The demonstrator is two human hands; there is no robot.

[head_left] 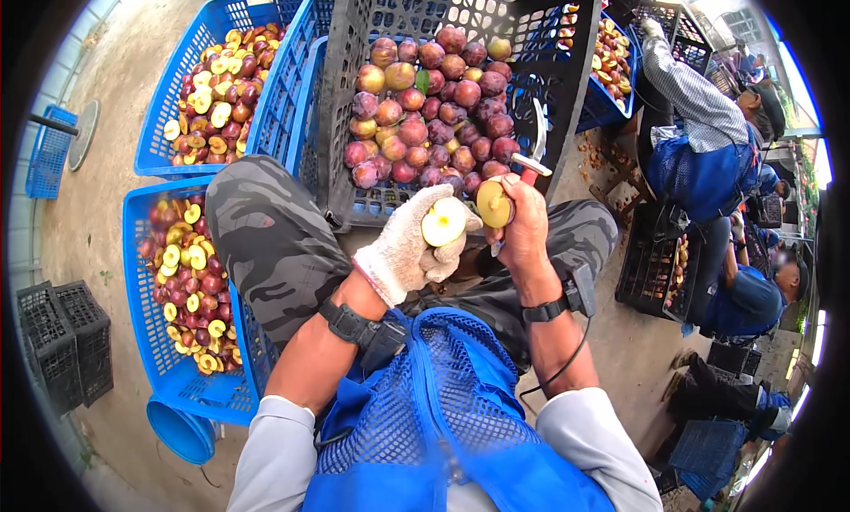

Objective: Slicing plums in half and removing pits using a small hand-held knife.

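My left hand (pixel 405 251), in a pale knitted glove, is closed around a plum half (pixel 444 222) with its yellow cut face turned up. Close beside it, my bare right hand (pixel 529 227) grips another plum half (pixel 494 204) between thumb and fingers. A red-handled tool with a curved metal blade (pixel 540 127) is held in that same hand, its blade pointing away from me. Both hands are over the near edge of a black plastic crate (pixel 341 114). Inside that crate lie many whole red-purple plums (pixel 434 114), one with a green leaf.
Two blue crates (pixel 146 335) of halved plums stand at my left, with a blue bucket (pixel 181 431) below. Another blue crate (pixel 611 69) of halves is beyond the black one. Black crates (pixel 66 344) sit far left. Several people (pixel 708 171) work among crates at right.
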